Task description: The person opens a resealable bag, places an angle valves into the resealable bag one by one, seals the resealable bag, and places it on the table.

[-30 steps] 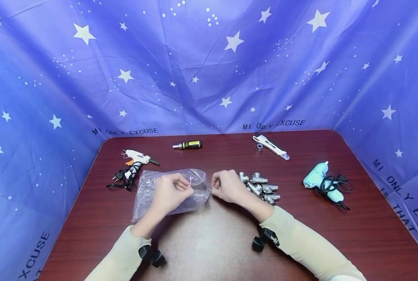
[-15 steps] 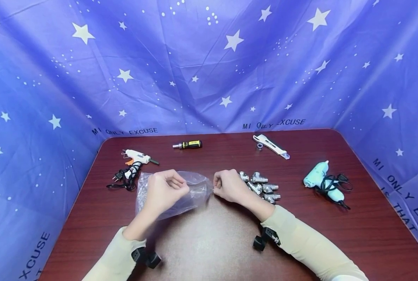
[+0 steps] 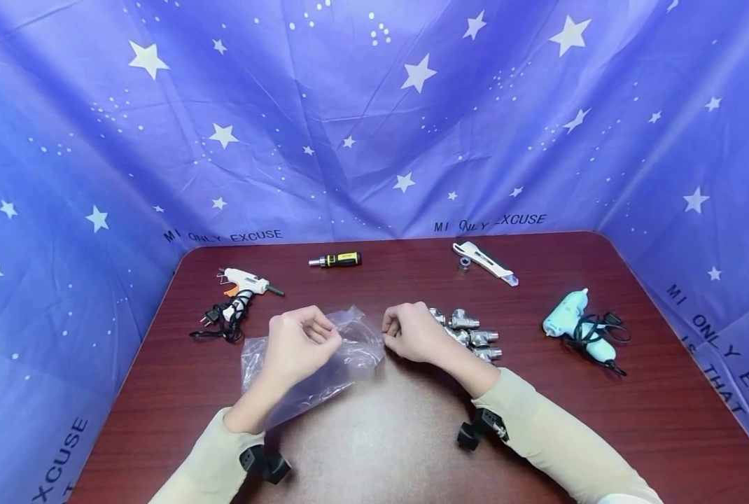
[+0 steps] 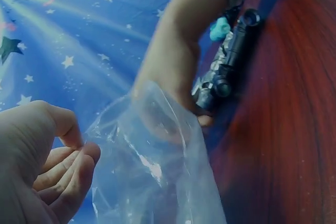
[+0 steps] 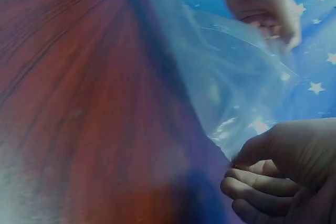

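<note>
A clear plastic bag (image 3: 358, 353) hangs low over the table, stretched between both hands. My left hand (image 3: 299, 348) pinches one edge of its mouth between thumb and forefinger; the left wrist view shows the film (image 4: 152, 174) running off from those fingertips. On the other side, my right hand (image 3: 414, 334) pinches the opposite edge, seen close up in the right wrist view, where the fingertips (image 5: 236, 163) meet the film's corner. Between the hands the mouth gapes somewhat. Several shiny metal tee-shaped pipe fittings (image 3: 484, 337) lie beside the right hand, partly hidden by it.
At left lies a white glue gun (image 3: 245, 281) with its cord bundled. A yellow-black screwdriver (image 3: 343, 260) lies at the back. Behind the fittings are a white utility knife (image 3: 486, 264) and a small metal ring (image 3: 465, 264). A light-blue glue gun (image 3: 566, 316) lies at right.
My left hand has shifted slightly left and my right hand slightly right. The bag has changed shape between them: its body now hangs lower toward the front, and its mouth has moved.
</note>
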{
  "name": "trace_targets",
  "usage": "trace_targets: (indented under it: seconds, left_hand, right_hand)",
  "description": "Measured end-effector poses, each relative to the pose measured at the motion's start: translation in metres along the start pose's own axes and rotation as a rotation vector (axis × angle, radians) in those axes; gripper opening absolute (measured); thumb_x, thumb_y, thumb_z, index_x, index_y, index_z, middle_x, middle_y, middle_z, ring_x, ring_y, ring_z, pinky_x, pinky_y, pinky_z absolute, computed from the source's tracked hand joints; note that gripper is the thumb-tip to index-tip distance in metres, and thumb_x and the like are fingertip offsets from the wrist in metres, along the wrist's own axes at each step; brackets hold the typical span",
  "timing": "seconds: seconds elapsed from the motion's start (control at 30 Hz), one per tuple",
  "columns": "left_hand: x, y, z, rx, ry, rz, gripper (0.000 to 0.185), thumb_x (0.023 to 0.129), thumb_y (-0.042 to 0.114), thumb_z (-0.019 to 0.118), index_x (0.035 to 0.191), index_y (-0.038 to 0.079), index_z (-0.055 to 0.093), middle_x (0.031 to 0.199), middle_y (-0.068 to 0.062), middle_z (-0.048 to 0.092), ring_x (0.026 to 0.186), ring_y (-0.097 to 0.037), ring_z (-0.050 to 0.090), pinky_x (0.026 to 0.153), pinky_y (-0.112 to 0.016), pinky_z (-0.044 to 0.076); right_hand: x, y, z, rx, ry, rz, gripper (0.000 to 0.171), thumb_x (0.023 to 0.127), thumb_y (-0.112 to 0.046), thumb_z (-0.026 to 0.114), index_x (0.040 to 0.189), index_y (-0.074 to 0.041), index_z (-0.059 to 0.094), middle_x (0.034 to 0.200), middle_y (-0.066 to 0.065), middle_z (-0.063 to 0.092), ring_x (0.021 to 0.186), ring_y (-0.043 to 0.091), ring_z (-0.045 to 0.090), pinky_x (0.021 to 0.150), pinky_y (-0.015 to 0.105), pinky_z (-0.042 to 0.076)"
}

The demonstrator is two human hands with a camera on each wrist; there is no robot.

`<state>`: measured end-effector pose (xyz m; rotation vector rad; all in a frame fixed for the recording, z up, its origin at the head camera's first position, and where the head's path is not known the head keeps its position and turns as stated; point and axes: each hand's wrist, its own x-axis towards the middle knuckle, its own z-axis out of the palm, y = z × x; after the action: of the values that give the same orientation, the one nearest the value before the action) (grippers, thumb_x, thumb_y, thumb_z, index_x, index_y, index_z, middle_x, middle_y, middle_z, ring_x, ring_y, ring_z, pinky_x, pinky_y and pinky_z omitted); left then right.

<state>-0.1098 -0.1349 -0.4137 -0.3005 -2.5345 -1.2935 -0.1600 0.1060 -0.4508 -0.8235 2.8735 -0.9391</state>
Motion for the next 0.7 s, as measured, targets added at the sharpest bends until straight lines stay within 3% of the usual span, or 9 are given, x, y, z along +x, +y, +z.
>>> trace_targets:
  seconds: [0.1,0.23,0.37,0.5,0.7]
  left_hand:
    - [0.0,-0.001,0.004,-0.001,-0.008,0.022,0.014,0.074,0.007,0.078,0.07,0.018,0.073,0.062,0.006,0.074,0.051,-0.001,0.066,0.051,-0.017,0.054]
    - [0.0,-0.002,0.007,-0.016,-0.021,0.054,0.012,0.076,0.006,0.078,0.072,0.017,0.073,0.063,0.004,0.075,0.052,-0.001,0.066,0.051,-0.017,0.055]
    - [-0.001,-0.002,0.009,-0.044,-0.046,0.093,0.012,0.079,0.005,0.077,0.075,0.015,0.073,0.065,0.004,0.074,0.054,0.001,0.065,0.053,-0.018,0.056]
    - [-0.003,0.0,0.011,-0.064,-0.068,0.128,0.011,0.08,0.003,0.076,0.077,0.013,0.073,0.065,0.003,0.074,0.055,0.001,0.065,0.053,-0.018,0.057]
    - [-0.006,0.001,0.016,-0.111,-0.081,0.128,0.01,0.08,0.002,0.077,0.078,0.012,0.075,0.066,0.001,0.076,0.056,0.003,0.066,0.054,-0.017,0.057]
  right_hand:
    - [-0.001,-0.006,-0.008,0.1,0.05,-0.056,0.005,0.089,-0.008,0.078,0.09,-0.012,0.075,0.08,-0.005,0.076,0.07,0.001,0.067,0.068,0.02,0.059]
    - [-0.002,-0.012,-0.013,0.187,0.054,-0.22,0.009,0.091,-0.009,0.08,0.1,-0.012,0.079,0.094,-0.002,0.078,0.083,0.009,0.074,0.076,0.026,0.063]
    - [-0.003,-0.015,-0.008,0.155,-0.021,-0.348,0.018,0.09,-0.015,0.082,0.109,-0.015,0.081,0.106,-0.002,0.081,0.098,0.014,0.077,0.09,0.03,0.062]
    - [-0.005,-0.015,-0.001,0.121,-0.071,-0.414,0.032,0.087,-0.019,0.085,0.117,-0.014,0.079,0.118,0.0,0.079,0.112,0.014,0.075,0.102,0.029,0.059]
    - [-0.009,-0.017,0.002,0.106,-0.145,-0.474,0.056,0.082,-0.033,0.091,0.129,-0.012,0.072,0.13,0.003,0.071,0.119,0.019,0.071,0.104,0.03,0.057]
